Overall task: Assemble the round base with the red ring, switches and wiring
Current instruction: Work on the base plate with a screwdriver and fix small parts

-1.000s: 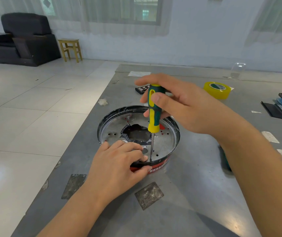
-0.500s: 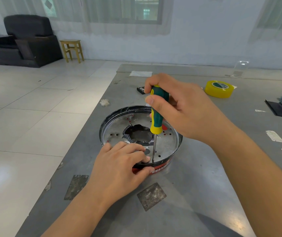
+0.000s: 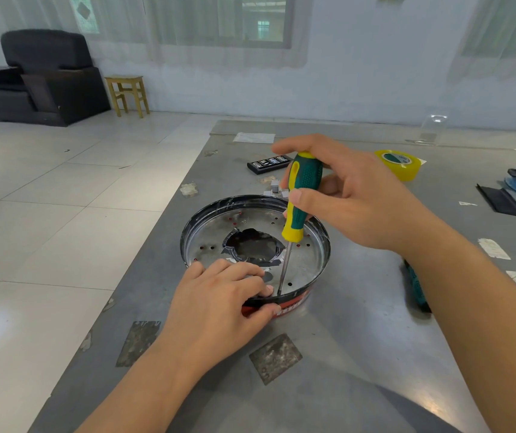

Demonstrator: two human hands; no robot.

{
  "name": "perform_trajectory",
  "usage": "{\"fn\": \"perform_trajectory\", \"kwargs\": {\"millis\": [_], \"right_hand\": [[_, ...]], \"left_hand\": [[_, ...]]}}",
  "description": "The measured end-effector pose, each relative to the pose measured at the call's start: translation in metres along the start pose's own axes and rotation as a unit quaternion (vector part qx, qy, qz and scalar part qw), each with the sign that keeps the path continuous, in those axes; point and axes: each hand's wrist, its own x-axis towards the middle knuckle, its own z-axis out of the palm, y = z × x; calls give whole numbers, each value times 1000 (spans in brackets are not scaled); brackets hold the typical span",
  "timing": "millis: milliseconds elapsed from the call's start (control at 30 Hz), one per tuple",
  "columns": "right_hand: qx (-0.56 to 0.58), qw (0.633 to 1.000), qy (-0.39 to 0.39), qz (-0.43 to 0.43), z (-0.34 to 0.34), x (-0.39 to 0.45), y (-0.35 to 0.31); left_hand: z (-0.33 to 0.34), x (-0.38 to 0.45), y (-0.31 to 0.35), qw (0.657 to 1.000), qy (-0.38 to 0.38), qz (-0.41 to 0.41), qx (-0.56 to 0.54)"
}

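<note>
Shallow round metal base with a black rim and a red ring along its near edge (image 3: 255, 242) sits at frame centre on the grey tabletop (image 3: 360, 339). Left hand (image 3: 219, 303) pinches the near rim, thumb outside and fingers inside, likely to stop it turning. Right hand (image 3: 350, 198) has its grip wrapped round the green-and-yellow screwdriver (image 3: 300, 195), held near upright with the tip down by the near inner edge, probably on a screw I cannot make out.

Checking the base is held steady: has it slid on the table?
Cannot tell. The round base sits similarly near the dark patch; the camera itself shifted.
</note>
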Motion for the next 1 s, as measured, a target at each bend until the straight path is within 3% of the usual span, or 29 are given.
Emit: {"fn": "perform_trajectory", "kwargs": {"millis": [133, 300, 467, 700, 833, 1000], "right_hand": [[11, 1000, 9, -3, 2, 2, 2], [60, 992, 100, -52, -19, 20, -7], [29, 992, 121, -8, -28, 13, 24], [7, 947, 320, -7, -25, -29, 85], [-96, 955, 281, 9, -8, -59, 122], [-237, 963, 127, 10, 23, -86, 146]], "left_hand": [[0, 0, -1, 1000, 8, 7, -3], [0, 0, 0, 1000, 10, 2, -4], [1, 0, 1, 1000, 13, 0, -2], [3, -1, 0, 1000, 11, -8, -1], [3, -1, 1, 1000, 18, -6, -2], [3, -1, 1, 1000, 26, 8, 8]]}}
